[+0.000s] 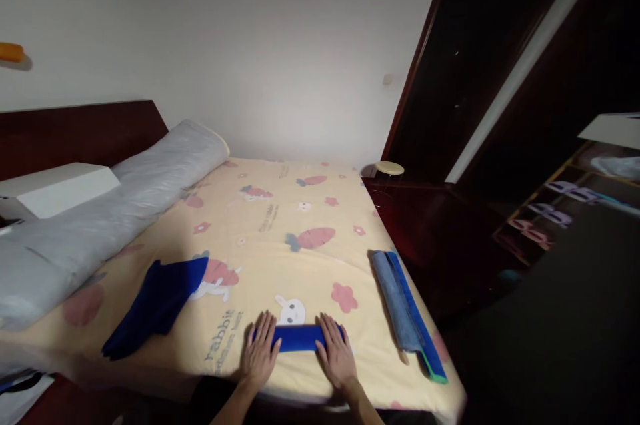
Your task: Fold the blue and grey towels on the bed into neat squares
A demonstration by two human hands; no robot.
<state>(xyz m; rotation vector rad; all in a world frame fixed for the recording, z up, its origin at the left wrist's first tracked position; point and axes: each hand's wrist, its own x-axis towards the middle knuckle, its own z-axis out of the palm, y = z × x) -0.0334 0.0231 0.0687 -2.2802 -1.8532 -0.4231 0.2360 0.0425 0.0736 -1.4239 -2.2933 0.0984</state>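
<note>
A rolled or folded bright blue cloth (298, 337) lies near the front edge of the bed (270, 225). My left hand (260, 349) rests flat on its left end, fingers stretched out. My right hand (336, 351) lies flat on its right end, fingers spread. Both press on the cloth from above. A dark blue cloth (157, 305) lies loosely crumpled to the left. A stack of folded blue cloths (405, 308) lies along the bed's right edge.
The bed has a yellow sheet printed with rabbits and carrots. A long grey bolster (125, 205) lies along the left. A white box (55, 188) sits by the dark headboard. A dark wooden nightstand (415, 211) and a shoe rack (555, 211) stand on the right.
</note>
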